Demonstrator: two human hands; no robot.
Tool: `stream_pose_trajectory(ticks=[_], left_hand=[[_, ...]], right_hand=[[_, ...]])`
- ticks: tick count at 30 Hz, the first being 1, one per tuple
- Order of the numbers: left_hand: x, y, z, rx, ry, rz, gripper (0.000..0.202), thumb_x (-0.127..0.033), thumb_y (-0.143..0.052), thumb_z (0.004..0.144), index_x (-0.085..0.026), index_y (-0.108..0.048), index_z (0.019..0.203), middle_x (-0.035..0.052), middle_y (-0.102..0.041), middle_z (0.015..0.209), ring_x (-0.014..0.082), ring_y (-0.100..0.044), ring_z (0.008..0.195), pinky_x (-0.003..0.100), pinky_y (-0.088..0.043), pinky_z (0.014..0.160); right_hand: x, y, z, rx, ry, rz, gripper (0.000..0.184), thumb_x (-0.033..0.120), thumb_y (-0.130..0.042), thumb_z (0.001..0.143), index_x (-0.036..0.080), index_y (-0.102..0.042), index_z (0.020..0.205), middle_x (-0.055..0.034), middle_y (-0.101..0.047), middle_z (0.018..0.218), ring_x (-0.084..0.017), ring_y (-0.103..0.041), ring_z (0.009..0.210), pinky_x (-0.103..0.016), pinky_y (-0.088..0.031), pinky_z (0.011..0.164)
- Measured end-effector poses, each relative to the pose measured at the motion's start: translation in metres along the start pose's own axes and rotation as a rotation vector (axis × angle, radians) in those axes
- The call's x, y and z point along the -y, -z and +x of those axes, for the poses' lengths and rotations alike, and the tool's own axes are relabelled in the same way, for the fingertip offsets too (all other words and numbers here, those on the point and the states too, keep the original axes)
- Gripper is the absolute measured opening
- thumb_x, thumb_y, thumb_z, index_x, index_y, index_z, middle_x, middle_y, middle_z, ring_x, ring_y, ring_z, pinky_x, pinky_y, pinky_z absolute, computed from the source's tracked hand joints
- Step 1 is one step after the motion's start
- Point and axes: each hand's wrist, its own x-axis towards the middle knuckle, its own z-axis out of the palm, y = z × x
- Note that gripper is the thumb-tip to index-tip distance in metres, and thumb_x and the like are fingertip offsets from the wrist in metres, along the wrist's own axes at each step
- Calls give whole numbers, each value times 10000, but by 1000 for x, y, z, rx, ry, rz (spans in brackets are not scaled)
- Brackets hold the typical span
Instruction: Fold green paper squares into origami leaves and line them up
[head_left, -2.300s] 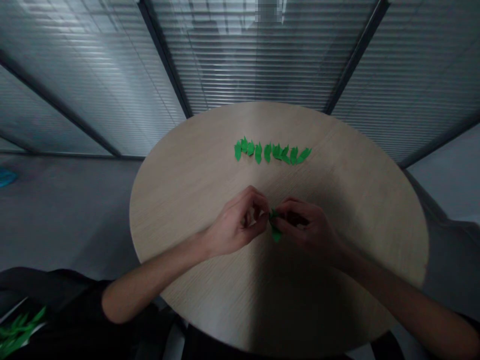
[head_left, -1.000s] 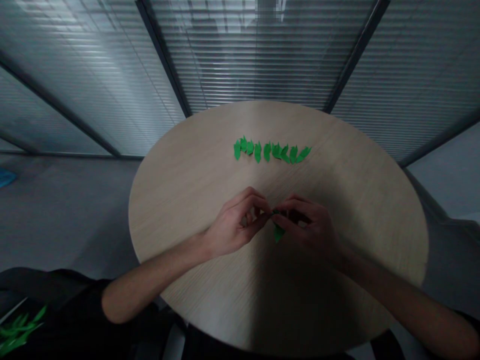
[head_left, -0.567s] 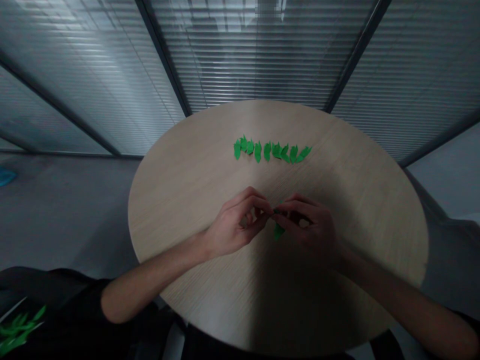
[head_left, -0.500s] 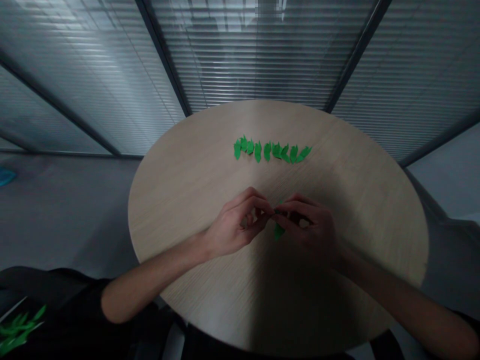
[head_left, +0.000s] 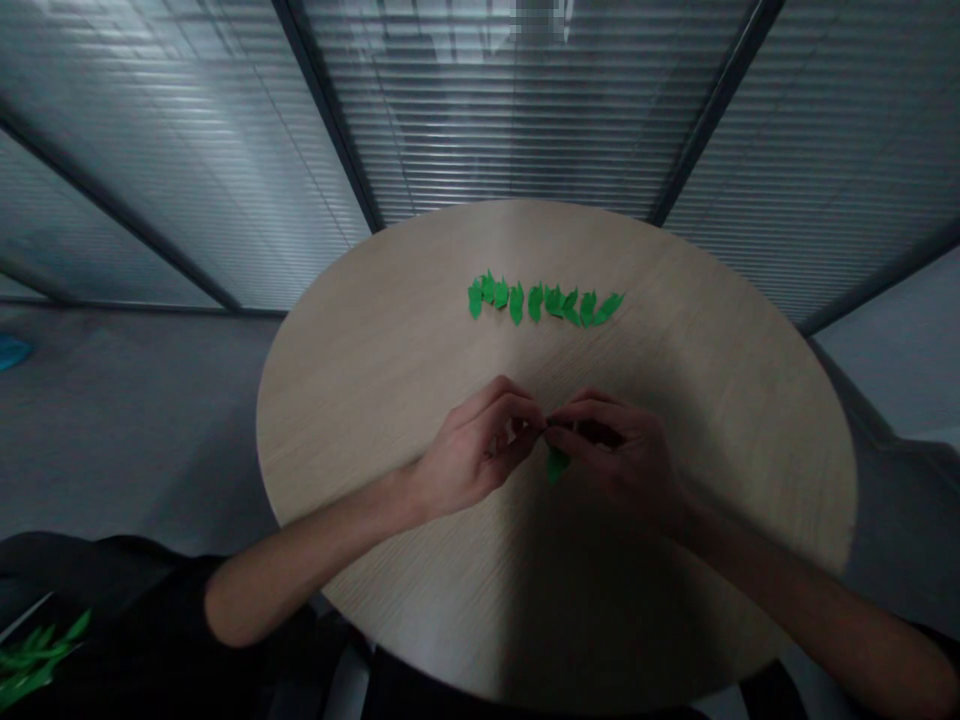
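Observation:
A small green leaf-shaped piece (head_left: 556, 466), possibly paper, hangs below my fingertips near the middle of the round table. My left hand (head_left: 480, 445) pinches at its upper end, thumb against fingers. From the other side my right hand (head_left: 619, 445) grips the same piece, its fingertips meeting those of the left. The upper part of the piece is hidden by the fingers. Farther back on the table lies a row of several similar green leaf pieces (head_left: 535, 302), side by side and partly overlapping at places.
The round wooden table (head_left: 360, 350) stands close to glass panels with blinds (head_left: 517, 130). At the lower left, more green leaf pieces (head_left: 37, 660) lie beside my left arm on something dark. A blue object (head_left: 13, 351) is on the floor at far left.
Both hands stay almost in place. The fingertips of my right hand have closed in slightly over the top of the leaf piece. The row of leaves is unchanged.

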Motion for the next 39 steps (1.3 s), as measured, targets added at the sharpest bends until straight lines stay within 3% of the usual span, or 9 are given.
stream_pose_trajectory(ticks=[8, 16, 25, 39], left_hand=[[3, -1, -2, -57, -87, 79, 128, -89, -634, 971, -187, -647, 1053, 45, -627, 987, 103, -608, 730, 214, -542, 598], [0, -1, 0, -66, -59, 59, 115, -77, -648, 962, -182, -643, 1009, 36, -631, 974, 99, -630, 751, 198, -559, 609], [-2, 0, 0, -63, -32, 36, 108, -78, -652, 949, -177, -675, 987, 60, -697, 978, 109, -670, 749, 221, -600, 631], [-3, 0, 1, -43, 10, 9, 111, -72, -667, 931, -159, -679, 998, 62, -703, 977, 111, -677, 743, 222, -608, 642]], right_hand=[[-1, 0, -1, -2, 35, -41, 99, 299, -799, 881, 209, -796, 839, -10, -669, 782, -91, -577, 576, -213, -470, 490], [-2, 1, -3, -23, 164, -133, 49, 247, -776, 910, 207, -793, 888, 0, -666, 795, -79, -566, 558, -221, -466, 486], [-2, 2, -3, -28, 185, -162, 77, 277, -760, 921, 216, -798, 892, -3, -677, 795, -80, -562, 532, -228, -469, 467], [1, 3, -1, -35, 172, -116, 32, 188, -773, 887, 209, -785, 865, 11, -667, 766, -73, -564, 533, -211, -449, 458]])
